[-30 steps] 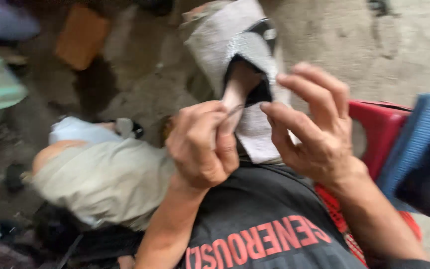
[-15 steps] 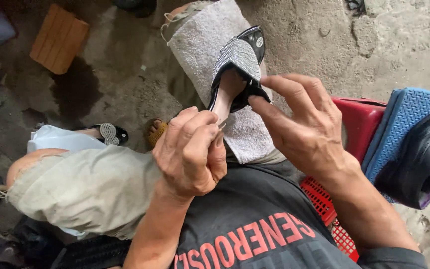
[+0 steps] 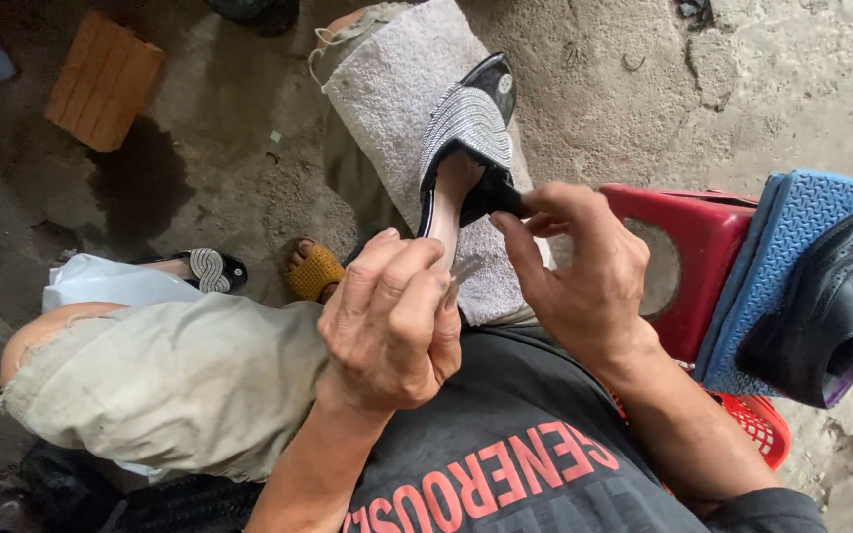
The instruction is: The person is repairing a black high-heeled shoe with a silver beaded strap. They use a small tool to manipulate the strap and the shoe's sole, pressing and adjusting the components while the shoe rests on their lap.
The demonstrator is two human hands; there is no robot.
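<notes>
The slipper (image 3: pixel 466 148), a black open-backed one with a silver-studded band across the front and a pale insole, lies sole-down on a grey towel (image 3: pixel 397 89) draped over the person's right thigh; it looks light and fairly stiff in the sole, with the studded band likely rough and easy to scuff, so the plain black edge near the heel seems the safer place to hold; the right hand (image 3: pixel 575 286) does just that, thumb and forefinger pinched on the dark rear rim while the other fingers curl loosely; the left hand (image 3: pixel 392 331) is closed into a near fist just below the heel end, and a thin pale sliver shows between its fingertips, too small to tell what it is; the towel is soft and may slide on the trouser leg; to the right, close by the right wrist, stands a red plastic stool (image 3: pixel 703 247), with a blue ridged mat (image 3: pixel 792 227) and a black leather shoe (image 3: pixel 841 306) lying on it, which crowd that side; on the concrete floor (image 3: pixel 624 79) to the left lie a second matching slipper (image 3: pixel 204 268), a foot in a yellow woven sandal (image 3: pixel 310 271) and a wooden block (image 3: pixel 106 79), all well apart from the hands.
</notes>
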